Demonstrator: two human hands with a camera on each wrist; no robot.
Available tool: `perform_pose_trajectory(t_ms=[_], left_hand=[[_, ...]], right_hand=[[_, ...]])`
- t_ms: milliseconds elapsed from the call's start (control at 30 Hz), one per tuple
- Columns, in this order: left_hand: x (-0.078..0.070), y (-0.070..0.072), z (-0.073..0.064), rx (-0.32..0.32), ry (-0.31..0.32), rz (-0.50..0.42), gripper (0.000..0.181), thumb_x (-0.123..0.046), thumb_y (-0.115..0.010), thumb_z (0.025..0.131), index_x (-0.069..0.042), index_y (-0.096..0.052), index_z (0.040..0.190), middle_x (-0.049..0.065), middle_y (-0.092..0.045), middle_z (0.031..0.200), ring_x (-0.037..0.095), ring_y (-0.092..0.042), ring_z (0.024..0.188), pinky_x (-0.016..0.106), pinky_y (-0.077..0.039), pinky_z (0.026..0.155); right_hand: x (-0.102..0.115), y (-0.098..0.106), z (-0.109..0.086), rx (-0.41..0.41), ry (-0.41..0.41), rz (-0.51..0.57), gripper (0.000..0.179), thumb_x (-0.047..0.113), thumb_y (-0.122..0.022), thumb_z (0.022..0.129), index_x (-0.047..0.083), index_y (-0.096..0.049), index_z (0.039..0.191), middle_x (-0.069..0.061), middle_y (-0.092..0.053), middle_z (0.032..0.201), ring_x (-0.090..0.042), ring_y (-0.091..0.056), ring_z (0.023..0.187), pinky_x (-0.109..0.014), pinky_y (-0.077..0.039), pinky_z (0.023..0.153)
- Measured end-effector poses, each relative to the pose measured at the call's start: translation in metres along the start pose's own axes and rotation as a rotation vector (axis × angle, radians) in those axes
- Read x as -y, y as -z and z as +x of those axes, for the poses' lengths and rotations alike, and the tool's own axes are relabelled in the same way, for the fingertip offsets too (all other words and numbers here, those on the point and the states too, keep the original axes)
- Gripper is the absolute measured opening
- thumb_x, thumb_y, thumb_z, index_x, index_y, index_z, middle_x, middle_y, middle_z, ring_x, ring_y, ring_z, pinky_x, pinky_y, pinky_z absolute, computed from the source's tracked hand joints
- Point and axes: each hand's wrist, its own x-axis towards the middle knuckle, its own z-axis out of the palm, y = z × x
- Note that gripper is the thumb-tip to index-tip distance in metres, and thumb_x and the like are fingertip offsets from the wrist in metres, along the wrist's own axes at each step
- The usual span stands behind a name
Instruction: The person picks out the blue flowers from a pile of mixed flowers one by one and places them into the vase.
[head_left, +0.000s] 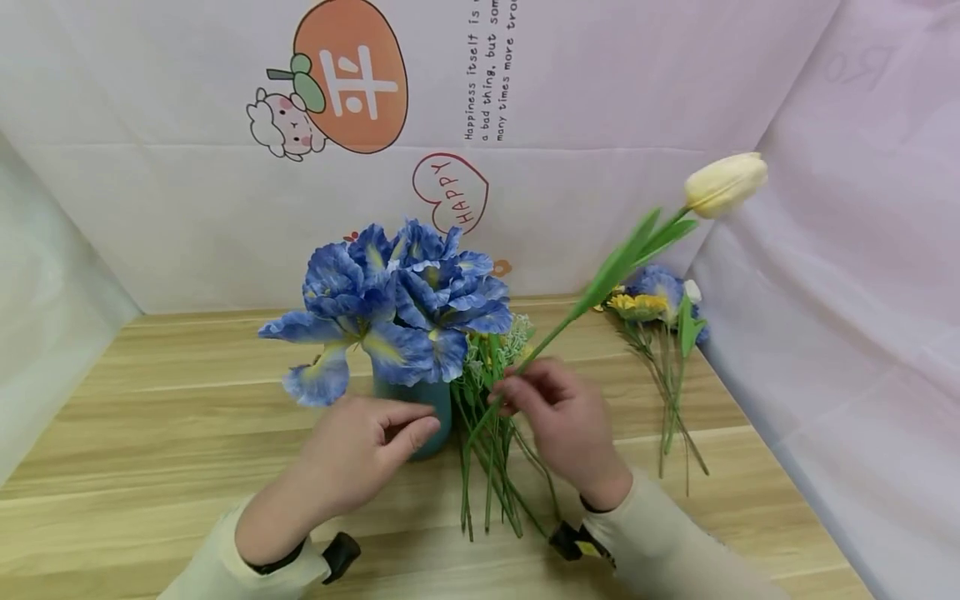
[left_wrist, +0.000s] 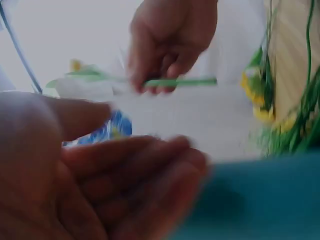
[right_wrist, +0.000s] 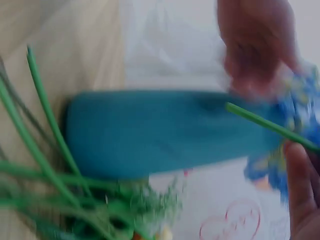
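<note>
My right hand (head_left: 573, 425) pinches the green stem of a cream-white tulip (head_left: 726, 185), whose bloom leans up to the right. The lower tip of that stem (right_wrist: 255, 119) shows before the vase in the right wrist view. A tall teal vase (head_left: 433, 425) stands upright with several blue irises (head_left: 405, 308) in its mouth. Just in front of the vase, my left hand (head_left: 352, 454) is raised, thumb and fingers loosely bent. In the left wrist view a gap shows between that thumb (left_wrist: 85, 117) and the fingers, with nothing held.
Loose green stems (head_left: 498, 475) with small yellow and pale flowers lie right of the vase on the wooden table (head_left: 150, 417). Farther right lies another bunch with a yellow flower (head_left: 637, 307) and a blue bloom (head_left: 656, 282). A printed white cloth (head_left: 600, 100) hangs behind.
</note>
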Motion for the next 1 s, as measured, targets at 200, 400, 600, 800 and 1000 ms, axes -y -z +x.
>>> perform_pose_trajectory(t_ms=[200,400,600,800,1000], left_hand=[[0.013,0.014,-0.001,0.138,0.307,0.359,0.046,-0.047,-0.062,0.097,-0.005,-0.068,0.078,-0.002,-0.046,0.052,0.013,-0.046,0.044,0.033,-0.04,0.045],[0.033,0.011,0.008,0.163,0.427,0.154,0.107,-0.061,-0.062,0.091,0.008,-0.011,0.156,0.029,-0.031,0.153,0.045,-0.044,0.13,0.058,-0.042,0.1],[0.052,0.001,0.018,0.046,0.363,-0.198,0.1,-0.041,-0.071,0.093,0.0,-0.008,0.158,0.025,-0.02,0.159,0.045,-0.025,0.142,0.059,-0.032,0.108],[0.059,-0.002,0.019,-0.033,0.234,-0.362,0.082,-0.022,-0.078,0.09,-0.005,-0.029,0.153,0.021,-0.038,0.151,0.042,-0.037,0.137,0.055,-0.037,0.106],[0.059,-0.002,0.019,-0.031,0.243,-0.37,0.082,-0.022,-0.078,0.09,-0.004,-0.028,0.153,0.022,-0.038,0.151,0.043,-0.037,0.137,0.056,-0.038,0.105]], right_hand=[[-0.017,0.017,0.008,0.035,-0.432,-0.1,0.013,0.013,-0.063,0.1,0.002,-0.068,0.105,-0.013,-0.068,0.083,-0.033,-0.067,0.072,-0.046,-0.058,0.065],[-0.035,0.008,0.001,0.325,-0.573,-0.207,0.012,0.004,-0.058,0.1,-0.004,-0.067,0.101,-0.01,-0.065,0.074,-0.028,-0.066,0.064,-0.047,-0.058,0.061],[-0.045,0.002,-0.006,0.447,-0.606,-0.219,0.012,0.005,-0.059,0.1,-0.004,-0.067,0.097,-0.008,-0.065,0.069,-0.025,-0.067,0.06,-0.039,-0.057,0.056],[-0.04,0.004,-0.007,0.449,-0.496,-0.447,0.021,0.021,-0.065,0.099,0.002,-0.071,0.107,-0.001,-0.065,0.073,-0.019,-0.062,0.057,-0.034,-0.05,0.056],[-0.035,0.0,-0.01,0.477,-0.313,-0.66,0.033,0.018,-0.066,0.098,0.002,-0.066,0.127,-0.01,-0.068,0.115,-0.017,-0.067,0.085,-0.038,-0.056,0.074]])
